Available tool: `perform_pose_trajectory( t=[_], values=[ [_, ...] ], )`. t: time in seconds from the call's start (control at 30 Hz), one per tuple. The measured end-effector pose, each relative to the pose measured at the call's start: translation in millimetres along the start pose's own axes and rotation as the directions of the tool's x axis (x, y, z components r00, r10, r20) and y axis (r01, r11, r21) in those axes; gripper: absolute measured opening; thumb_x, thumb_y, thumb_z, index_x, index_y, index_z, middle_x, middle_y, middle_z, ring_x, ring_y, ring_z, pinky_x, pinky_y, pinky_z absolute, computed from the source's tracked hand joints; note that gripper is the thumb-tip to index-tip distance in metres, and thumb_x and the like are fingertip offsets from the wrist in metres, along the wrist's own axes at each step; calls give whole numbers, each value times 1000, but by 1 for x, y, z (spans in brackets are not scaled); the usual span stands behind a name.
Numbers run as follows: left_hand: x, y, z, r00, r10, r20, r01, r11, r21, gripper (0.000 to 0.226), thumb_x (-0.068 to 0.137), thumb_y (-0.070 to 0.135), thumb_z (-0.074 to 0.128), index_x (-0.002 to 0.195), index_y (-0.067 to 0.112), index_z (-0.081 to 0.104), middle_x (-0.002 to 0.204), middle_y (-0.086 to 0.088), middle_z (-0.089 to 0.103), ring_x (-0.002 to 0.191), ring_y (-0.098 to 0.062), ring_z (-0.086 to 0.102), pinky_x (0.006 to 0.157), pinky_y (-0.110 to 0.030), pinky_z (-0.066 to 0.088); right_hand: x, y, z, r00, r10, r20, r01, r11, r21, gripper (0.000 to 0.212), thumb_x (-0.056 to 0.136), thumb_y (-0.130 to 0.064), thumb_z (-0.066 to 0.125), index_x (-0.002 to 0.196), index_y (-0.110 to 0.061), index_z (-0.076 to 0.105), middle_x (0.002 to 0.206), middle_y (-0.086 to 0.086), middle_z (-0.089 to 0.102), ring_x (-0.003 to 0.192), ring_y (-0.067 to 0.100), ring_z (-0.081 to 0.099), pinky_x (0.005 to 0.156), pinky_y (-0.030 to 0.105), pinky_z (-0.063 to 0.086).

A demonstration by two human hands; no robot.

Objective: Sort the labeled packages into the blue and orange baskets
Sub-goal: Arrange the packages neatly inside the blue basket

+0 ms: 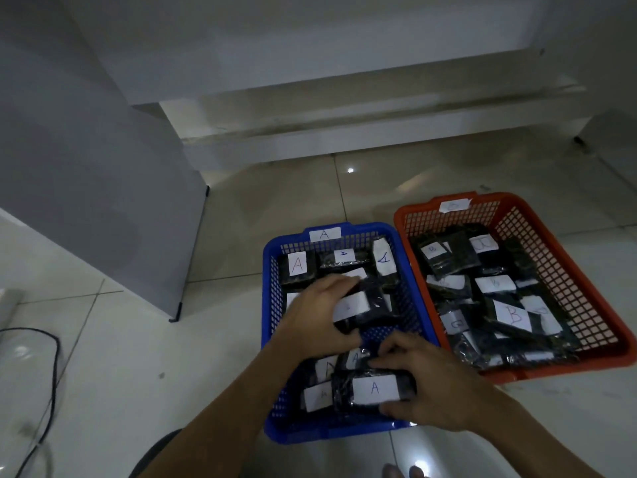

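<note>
While both your hands work inside the latticed blue basket (269,305), your left hand (317,315) grips a glossy black package (365,307); your right hand (431,384) pinches the A-labelled package (374,389).

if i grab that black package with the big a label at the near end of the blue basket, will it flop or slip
The package probably flexes a little: its glossy black wrap looks crinkled and soft. It may be slippery, since the film shines. The right hand grips it by its edges, so it seems light.
</note>
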State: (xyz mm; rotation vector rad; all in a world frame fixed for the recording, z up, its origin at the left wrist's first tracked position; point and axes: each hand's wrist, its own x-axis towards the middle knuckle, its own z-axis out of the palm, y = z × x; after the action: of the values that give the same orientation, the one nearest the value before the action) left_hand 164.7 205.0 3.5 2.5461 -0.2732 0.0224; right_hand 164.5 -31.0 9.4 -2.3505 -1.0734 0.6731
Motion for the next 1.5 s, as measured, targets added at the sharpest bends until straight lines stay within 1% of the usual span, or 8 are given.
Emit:
perform_pose_trajectory(
  t=[0.13, 0.4, 0.63, 0.93, 1.03, 1.17, 1.33, 1.5],
  values=[
    [32, -14, 33, 989, 5, 151, -32, 984, 175, 90, 72, 53, 70, 149, 16, 43, 142, 2, 50, 127, -18, 49, 101, -35, 49, 1, 1, 2, 1000, 4, -26, -3, 998, 59, 71, 75, -62, 71, 141, -39, 55, 119, -27, 41, 114, -6, 45, 97, 18, 44],
    [28, -26, 38, 976, -71, 205, 3, 948, 317, 95, 68, 57, 68, 152, 22, 38, 146, 1, 49, 124, -22, 45, 103, -41, 43, 2, 2, -1, 1000, 1, -3, -1, 1000, 3, 73, 74, -62, 75, 139, -35, 58, 116, -18, 40, 112, 0, 39, 98, 22, 43],
    [10, -31, 37, 991, -46, 128, 12, 967, 255, 85, 69, 57, 60, 146, 26, 44, 136, 6, 59, 114, -18, 52, 95, -41, 48, 6, -9, -1, 998, 58, -7, -58, 997, -57, 67, 70, -61, 78, 129, -36, 58, 111, -19, 37, 107, 0, 35, 93, 21, 43],
    [10, -35, 33, 985, -91, 144, 52, 966, 254, 90, 83, 57, 53, 159, 25, 15, 144, 1, 36, 125, -20, 30, 107, -35, 33, 4, -22, -2, 989, 148, -3, -147, 979, -138, 54, 69, -59, 79, 113, -39, 54, 107, -20, 42, 104, 4, 35, 92, 25, 39],
    [1, -24, 16, 987, -136, 89, 140, 989, -38, 84, 85, 49, 70, 155, 27, 29, 143, 7, 41, 130, -11, 32, 113, -34, 33, 3, -25, -7, 969, 247, 25, -248, 967, 60, 41, 70, -47, 85, 99, -39, 56, 99, -20, 55, 97, 0, 52, 86, 28, 51],
    [-35, -4, -20, 994, -71, 87, 103, 884, -456, 55, 86, 36, 76, 138, 31, 56, 128, 13, 60, 121, -7, 56, 98, -34, 52, 5, -14, -22, 957, 291, 4, -252, 821, 512, 22, 79, -25, 85, 90, -27, 66, 91, -8, 75, 86, 5, 71, 80, 34, 61],
    [-65, 14, -28, 1000, 13, 1, -12, 922, -386, 69, 71, 34, 89, 134, 26, 62, 135, 16, 57, 126, -2, 54, 103, -19, 46, 20, -4, -49, 944, 330, -21, -194, 603, 774, 21, 84, -10, 78, 101, -7, 67, 97, 9, 78, 91, 25, 75, 83, 40, 60],
    [-43, -6, -25, 982, -73, -173, 25, 964, -263, 62, 71, 28, 88, 128, 24, 67, 129, 13, 62, 120, 4, 55, 102, -15, 46, 55, 2, -61, 945, 306, -117, -126, 670, 732, 25, 82, -11, 79, 104, -10, 70, 98, 8, 78, 95, 28, 74, 83, 36, 62]
  ],
)
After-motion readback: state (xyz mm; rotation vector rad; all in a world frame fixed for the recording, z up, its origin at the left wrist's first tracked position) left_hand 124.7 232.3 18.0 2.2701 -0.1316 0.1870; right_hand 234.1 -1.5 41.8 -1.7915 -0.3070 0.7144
